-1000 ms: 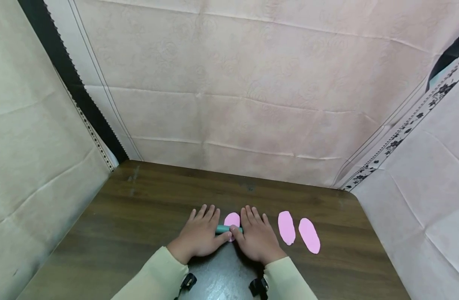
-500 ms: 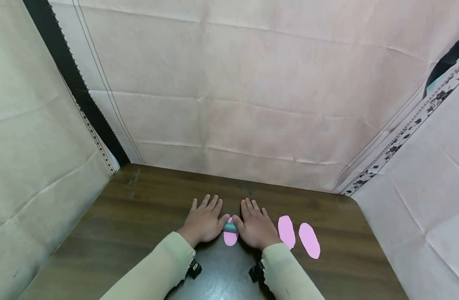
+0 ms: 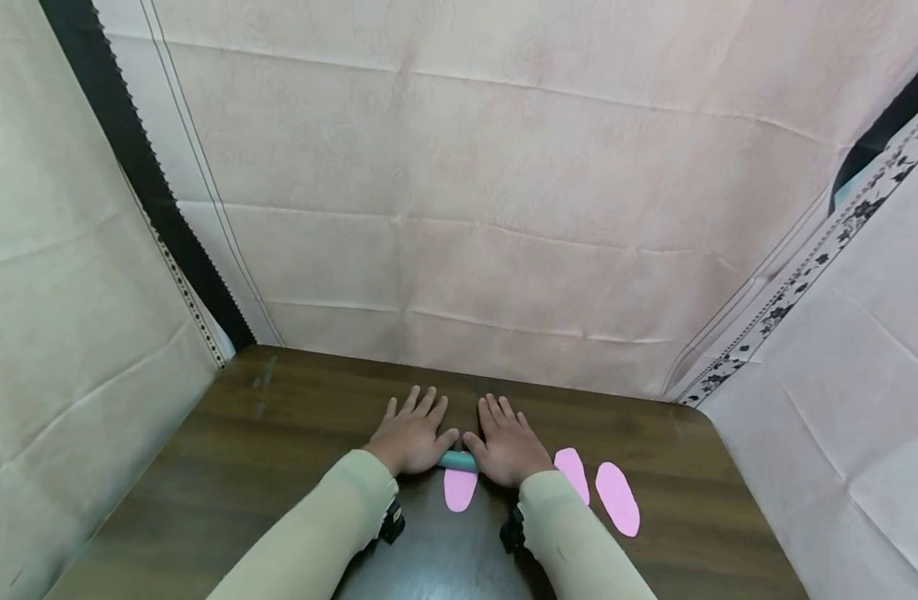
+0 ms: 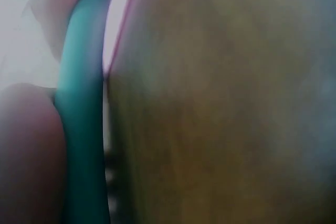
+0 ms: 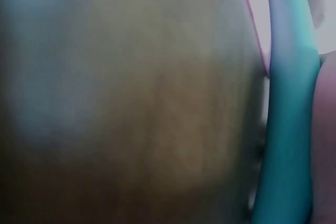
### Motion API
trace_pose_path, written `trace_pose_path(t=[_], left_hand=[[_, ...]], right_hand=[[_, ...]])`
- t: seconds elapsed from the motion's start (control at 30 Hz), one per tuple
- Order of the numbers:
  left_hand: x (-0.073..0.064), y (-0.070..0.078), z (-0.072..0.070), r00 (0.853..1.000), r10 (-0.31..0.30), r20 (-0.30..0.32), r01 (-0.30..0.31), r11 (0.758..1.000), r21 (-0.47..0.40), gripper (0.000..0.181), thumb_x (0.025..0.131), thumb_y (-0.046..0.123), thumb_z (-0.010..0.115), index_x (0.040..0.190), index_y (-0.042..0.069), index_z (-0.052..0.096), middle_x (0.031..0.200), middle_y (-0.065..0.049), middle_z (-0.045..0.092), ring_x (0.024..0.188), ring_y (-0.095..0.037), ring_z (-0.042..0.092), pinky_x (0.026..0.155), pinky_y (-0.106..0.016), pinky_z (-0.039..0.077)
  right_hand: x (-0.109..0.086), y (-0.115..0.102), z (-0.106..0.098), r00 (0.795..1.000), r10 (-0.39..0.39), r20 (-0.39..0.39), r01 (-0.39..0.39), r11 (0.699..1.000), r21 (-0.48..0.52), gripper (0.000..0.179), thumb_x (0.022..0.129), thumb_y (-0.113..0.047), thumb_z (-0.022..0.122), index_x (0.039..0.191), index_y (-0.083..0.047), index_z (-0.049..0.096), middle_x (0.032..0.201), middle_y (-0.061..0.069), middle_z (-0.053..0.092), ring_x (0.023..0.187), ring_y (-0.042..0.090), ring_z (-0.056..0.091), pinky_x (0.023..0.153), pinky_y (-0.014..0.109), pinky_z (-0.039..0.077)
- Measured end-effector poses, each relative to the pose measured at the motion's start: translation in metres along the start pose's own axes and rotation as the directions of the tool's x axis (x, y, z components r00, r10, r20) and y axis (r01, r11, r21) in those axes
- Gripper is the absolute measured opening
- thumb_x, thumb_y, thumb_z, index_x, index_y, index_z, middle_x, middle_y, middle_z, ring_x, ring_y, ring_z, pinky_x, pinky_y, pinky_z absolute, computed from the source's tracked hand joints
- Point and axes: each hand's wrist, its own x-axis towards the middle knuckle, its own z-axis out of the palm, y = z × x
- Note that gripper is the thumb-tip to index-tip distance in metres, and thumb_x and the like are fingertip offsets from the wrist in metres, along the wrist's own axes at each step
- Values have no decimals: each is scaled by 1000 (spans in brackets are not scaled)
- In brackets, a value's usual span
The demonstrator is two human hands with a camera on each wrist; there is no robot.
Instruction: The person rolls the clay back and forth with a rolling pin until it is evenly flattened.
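A teal rolling pin (image 3: pixel 459 460) lies crosswise over a thin, flat pink oval (image 3: pixel 460 492), which looks like rolled clay, at its far end. On the pin's left side rests my left hand (image 3: pixel 412 435), palm down, fingers straight and pointing away. My right hand (image 3: pixel 507 443) lies the same way on its right side. Both thumbs point inward over the middle. Most of the pin is hidden under the palms. In the left wrist view the smooth pin (image 4: pixel 81 114) runs upright beside a blurred finger; the right wrist view shows the same pin (image 5: pixel 291 114) at its right.
Two more flat pink ovals (image 3: pixel 618 498) lie side by side to the right, one partly behind the right sleeve (image 3: pixel 571 533). The brown wooden table (image 3: pixel 293 467) ends at a hanging cloth (image 3: pixel 459 275). Cloth walls (image 3: pixel 68 375) also stand on both sides.
Both hands have slid forward with the rolling pin, from the middle of the pink oval to its far end. More of the oval's near part shows. The view has tilted up slightly.
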Motion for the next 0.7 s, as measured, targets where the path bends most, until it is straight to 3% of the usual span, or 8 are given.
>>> trace_pose_path(t=[0.4,0.7], left_hand=[[14,-2,-10,999,-41,17,41,999,3,79,117,69,31,182,24,24,191,-9,9,178,-40,-4,139,-73,-1],[8,-3,-6,999,-21,43,21,1000,2,80,116,71,31,182,26,23,191,-8,8,178,-40,-4,139,-73,0]], right_hand=[[16,6,-8,999,-32,16,32,999,-21,82,119,-66,27,182,-18,13,192,3,6,179,29,2,143,60,12],[8,2,-5,999,-33,22,33,999,-9,84,118,-70,25,182,-18,13,191,3,8,179,29,1,143,59,12]])
